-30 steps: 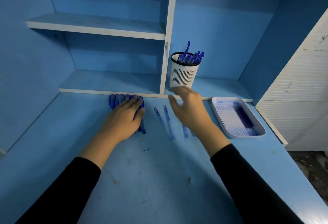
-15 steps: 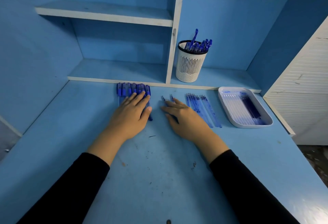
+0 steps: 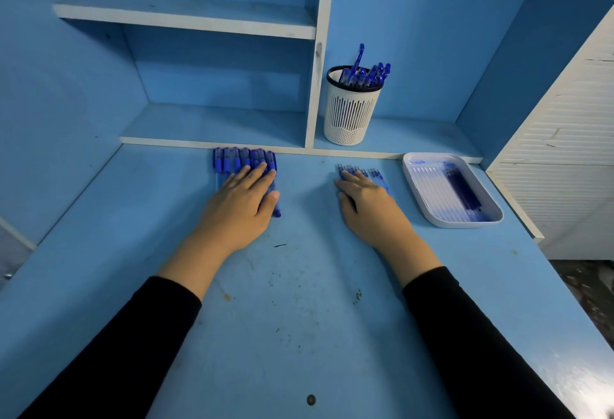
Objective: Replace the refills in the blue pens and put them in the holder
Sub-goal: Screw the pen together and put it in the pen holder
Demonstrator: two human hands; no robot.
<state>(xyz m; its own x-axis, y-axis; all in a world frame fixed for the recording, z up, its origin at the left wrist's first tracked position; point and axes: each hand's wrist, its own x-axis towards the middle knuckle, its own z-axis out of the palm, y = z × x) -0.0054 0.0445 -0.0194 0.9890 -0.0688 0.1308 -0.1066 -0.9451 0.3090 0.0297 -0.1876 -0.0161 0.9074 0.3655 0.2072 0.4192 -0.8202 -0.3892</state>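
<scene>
A row of several blue pens [image 3: 237,159] lies side by side on the blue desk near the back ledge. My left hand [image 3: 244,204] rests flat on them with straight fingers. To the right, several loose thin refills [image 3: 373,174] lie in a bunch, and my right hand [image 3: 368,204] lies flat over them, covering most of their length. A white slotted pen holder [image 3: 350,116] stands on the low shelf behind, with several blue pens [image 3: 365,73] upright in it.
A white rectangular tray [image 3: 415,174] with clear and dark blue refills sits at the desk's right side. A white vertical divider [image 3: 315,86] stands left of the holder. A white slatted cabinet [image 3: 571,126] borders the right edge.
My right hand slid right from the desk's middle and pushed the scattered refills into the bunch near the tray. My left hand stayed on the pens. The camera tilted down.
</scene>
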